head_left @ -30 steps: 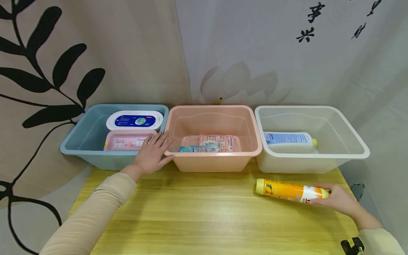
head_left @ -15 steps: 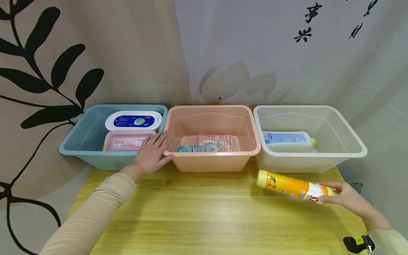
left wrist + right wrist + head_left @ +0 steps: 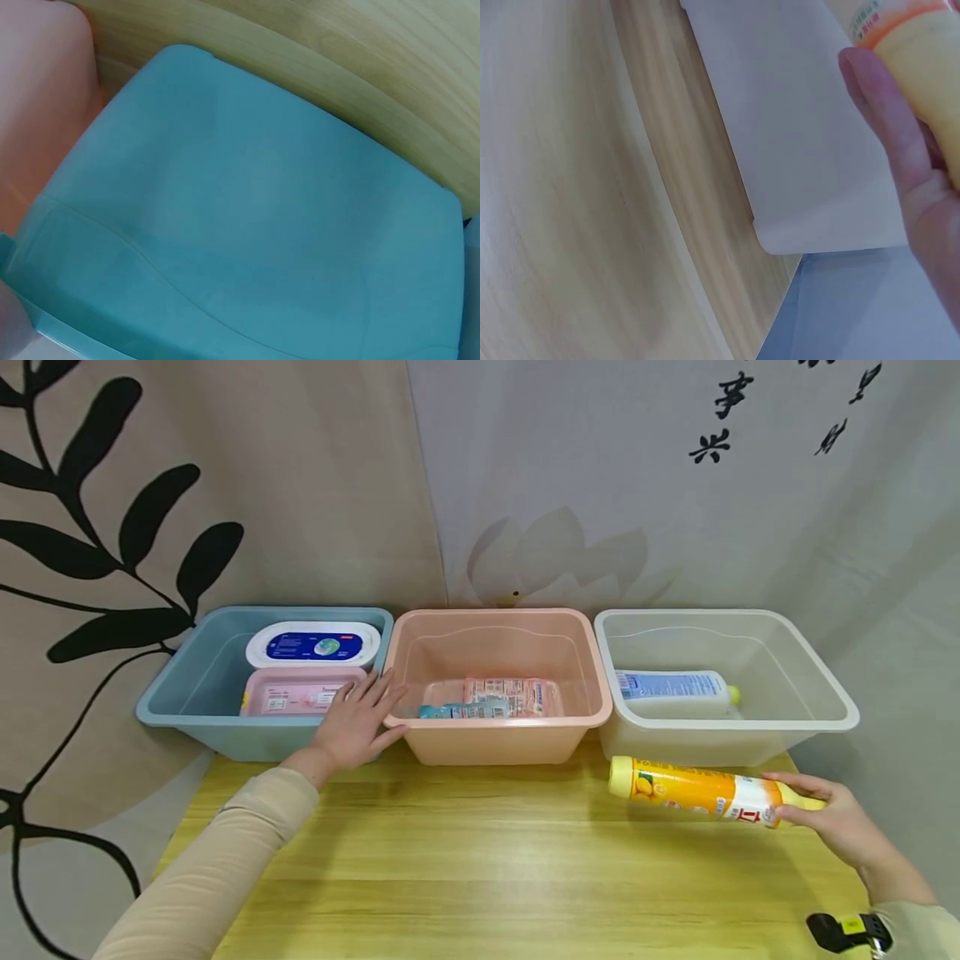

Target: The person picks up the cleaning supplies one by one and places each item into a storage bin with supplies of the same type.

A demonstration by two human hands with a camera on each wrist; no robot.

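My right hand [image 3: 840, 817] grips a yellow bottle [image 3: 693, 789] by its tapered right end, thumb on the near side. Fruit pictures and a white label band mark the bottle, which lies nearly level in front of the white bin [image 3: 690, 747]. In the right wrist view, thumb and fingers wrap the bottle's pale yellow end [image 3: 922, 67]. My left hand [image 3: 356, 722] rests with fingers spread where the rims of the blue bin [image 3: 262, 739] and the pink bin [image 3: 495, 743] meet. The left wrist view is mostly the blue bin's outer wall [image 3: 262, 202].
Two packs lie in the blue bin: a white one [image 3: 313, 645] and a pink one [image 3: 300, 692]. A small blue bottle [image 3: 465, 710] and a pink printed pack [image 3: 517, 692] are in the pink bin. The white bin holds a white-and-blue bottle [image 3: 675, 693]. Curtains hang behind the wooden table [image 3: 480, 860].
My right hand has raised the yellow bottle toward the white bin and slightly right, tilting it midway and then levelling it somewhat. The left hand stays in place.
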